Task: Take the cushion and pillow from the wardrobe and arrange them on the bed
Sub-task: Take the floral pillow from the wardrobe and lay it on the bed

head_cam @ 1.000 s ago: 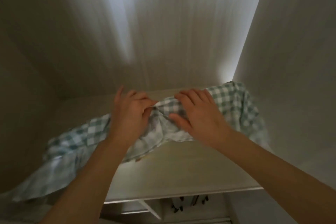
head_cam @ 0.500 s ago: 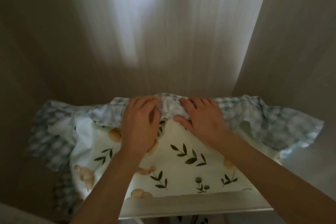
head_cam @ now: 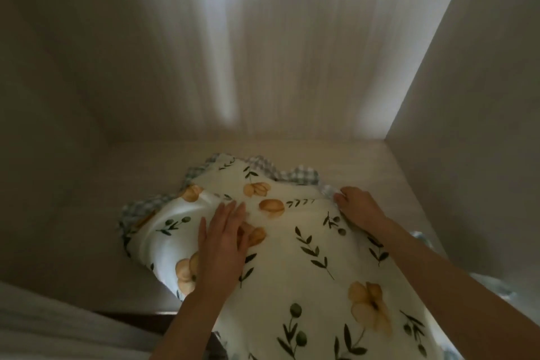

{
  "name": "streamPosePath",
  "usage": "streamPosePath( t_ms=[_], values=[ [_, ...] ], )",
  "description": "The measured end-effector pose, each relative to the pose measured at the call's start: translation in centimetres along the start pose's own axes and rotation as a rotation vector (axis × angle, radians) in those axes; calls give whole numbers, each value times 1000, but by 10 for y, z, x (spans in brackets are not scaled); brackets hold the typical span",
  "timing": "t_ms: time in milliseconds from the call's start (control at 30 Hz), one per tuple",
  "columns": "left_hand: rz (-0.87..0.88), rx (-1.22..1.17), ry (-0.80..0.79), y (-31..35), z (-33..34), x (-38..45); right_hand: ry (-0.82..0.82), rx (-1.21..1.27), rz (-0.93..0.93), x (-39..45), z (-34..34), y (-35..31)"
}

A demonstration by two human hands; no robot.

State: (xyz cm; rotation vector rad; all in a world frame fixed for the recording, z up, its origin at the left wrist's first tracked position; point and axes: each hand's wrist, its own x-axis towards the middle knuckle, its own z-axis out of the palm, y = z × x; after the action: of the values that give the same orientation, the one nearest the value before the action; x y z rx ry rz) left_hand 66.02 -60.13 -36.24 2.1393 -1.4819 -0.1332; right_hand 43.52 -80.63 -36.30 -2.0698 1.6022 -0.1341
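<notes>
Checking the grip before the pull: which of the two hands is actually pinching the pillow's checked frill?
The right hand: its fingers curl round the checked frill at the pillow's far right corner. The left hand lies flat and open on the flowered face.

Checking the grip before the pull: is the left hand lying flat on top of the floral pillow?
Yes, the left hand lies palm-down with fingers stretched out on the floral pillow.

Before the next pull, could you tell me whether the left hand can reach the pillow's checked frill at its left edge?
Probably yes: the left hand lies flat on the pillow, nothing between it and the frill.
</notes>
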Motion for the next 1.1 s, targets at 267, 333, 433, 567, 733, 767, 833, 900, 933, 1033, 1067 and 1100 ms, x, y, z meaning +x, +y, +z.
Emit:
streamPosePath(
  t_ms=[267,333,433,567,733,767,833,900,933,1033,1067,1100],
  values=[
    [-97,-113,316,-6,9,-12,327,-112,-271,-27,9,-17],
    [-211,-231,333,-6,9,-21,257,-105,-361,-35,20,-28],
    [-349,-281,328,-6,9,-38,68,-160,-348,-40,42,-35],
    [-468,-322,315,-4,12,-60,-30,-195,-233,-33,55,-30],
    [-703,-364,357,12,18,-77,-45,-137,-212,-21,56,-24],
    [-777,-413,361,18,20,-80,-30,-136,-224,-20,57,-22],
    [-939,-523,375,31,26,-89,12,-129,-267,-20,61,-18],
    [-1094,-614,381,42,34,-100,49,-123,-317,-19,65,-15],
    [-1153,-661,381,48,38,-105,66,-123,-337,-19,65,-14],
    [-1215,-793,391,65,47,-123,95,-139,-380,-22,64,-10],
    [-1212,-829,399,72,49,-128,97,-141,-394,-25,63,-8],
    [-1210,-855,411,80,49,-133,97,-137,-408,-28,63,-6]
  ],
)
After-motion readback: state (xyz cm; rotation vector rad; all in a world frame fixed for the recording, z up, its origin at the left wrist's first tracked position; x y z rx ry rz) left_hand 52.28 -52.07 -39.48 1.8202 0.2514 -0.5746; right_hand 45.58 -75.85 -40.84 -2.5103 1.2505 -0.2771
